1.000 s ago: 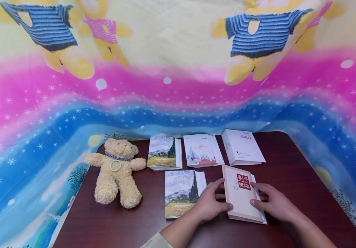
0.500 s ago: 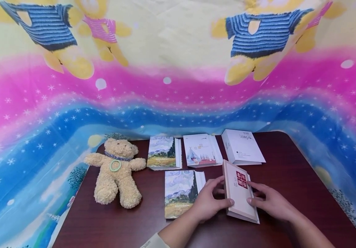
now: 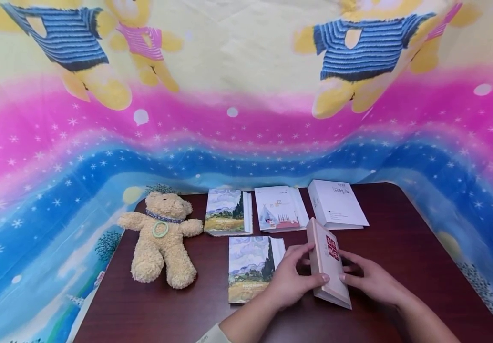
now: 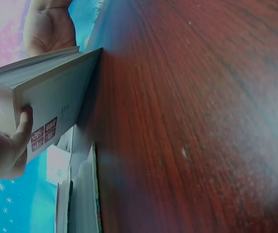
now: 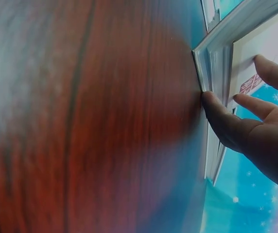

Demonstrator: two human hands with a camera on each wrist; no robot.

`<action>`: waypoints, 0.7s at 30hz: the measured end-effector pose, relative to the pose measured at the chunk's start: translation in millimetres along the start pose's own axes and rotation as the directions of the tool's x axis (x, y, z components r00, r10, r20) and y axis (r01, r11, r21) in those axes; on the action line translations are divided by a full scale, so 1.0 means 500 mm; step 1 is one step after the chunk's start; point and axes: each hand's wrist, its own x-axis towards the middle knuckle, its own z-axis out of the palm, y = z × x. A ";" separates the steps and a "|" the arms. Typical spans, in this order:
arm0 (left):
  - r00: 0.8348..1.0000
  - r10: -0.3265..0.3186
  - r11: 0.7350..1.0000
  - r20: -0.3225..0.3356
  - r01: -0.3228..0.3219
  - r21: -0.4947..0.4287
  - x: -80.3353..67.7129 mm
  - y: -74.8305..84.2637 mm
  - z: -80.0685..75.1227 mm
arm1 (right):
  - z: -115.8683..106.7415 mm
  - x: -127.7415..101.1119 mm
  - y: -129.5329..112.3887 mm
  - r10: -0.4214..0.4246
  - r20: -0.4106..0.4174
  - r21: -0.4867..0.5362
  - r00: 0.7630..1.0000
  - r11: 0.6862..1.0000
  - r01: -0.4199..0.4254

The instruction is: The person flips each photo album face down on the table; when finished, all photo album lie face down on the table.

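Note:
A cream photo album [image 3: 323,271] with a red square print on its cover stands tilted between both hands, its spine turned to the left. My left hand [image 3: 293,276] grips the spine side, thumb on the front and fingers at the far edge. From the right, my right hand [image 3: 371,278] holds the album with its thumb and fingers around the opening side. The right wrist view shows the page edges [image 5: 217,68] next to those fingers; some fingertips are hidden in the head view.
A painted-landscape photo album [image 3: 250,269] lies just left of the left hand. Behind are another landscape album [image 3: 225,211], a tent-print album [image 3: 277,209] and a thick white album [image 3: 338,205]. A teddy bear [image 3: 160,238] lies at the left of the dark table [image 3: 422,267].
The cream album has turned about its long side: the cover leans further right and more of the spine shows. My right hand has shifted slightly left with it.

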 end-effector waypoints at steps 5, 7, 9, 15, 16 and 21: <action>1.000 -0.005 1.000 0.002 0.005 -0.014 -0.003 0.011 0.006 | 0.003 0.001 -0.001 -0.001 0.021 0.061 1.000 0.998 0.000; 1.000 -0.009 0.999 0.007 0.009 -0.042 -0.003 0.015 0.009 | 0.004 0.002 -0.001 -0.003 0.029 0.096 1.000 0.995 0.000; 1.000 -0.006 0.996 0.015 0.007 -0.084 -0.002 0.019 0.012 | 0.004 0.002 0.000 -0.019 0.047 0.139 0.999 0.990 0.013; 1.000 0.014 0.989 0.026 -0.011 -0.144 -0.003 0.027 0.018 | 0.006 0.002 -0.002 -0.073 0.094 0.239 0.993 0.970 0.049; 1.000 0.018 0.990 0.025 -0.014 -0.141 -0.004 0.028 0.018 | 0.007 0.003 -0.003 -0.077 0.099 0.250 0.992 0.967 0.050; 0.999 0.035 0.992 0.027 -0.031 -0.122 -0.004 0.032 0.019 | 0.013 0.007 -0.005 -0.069 0.126 0.291 0.990 0.956 0.029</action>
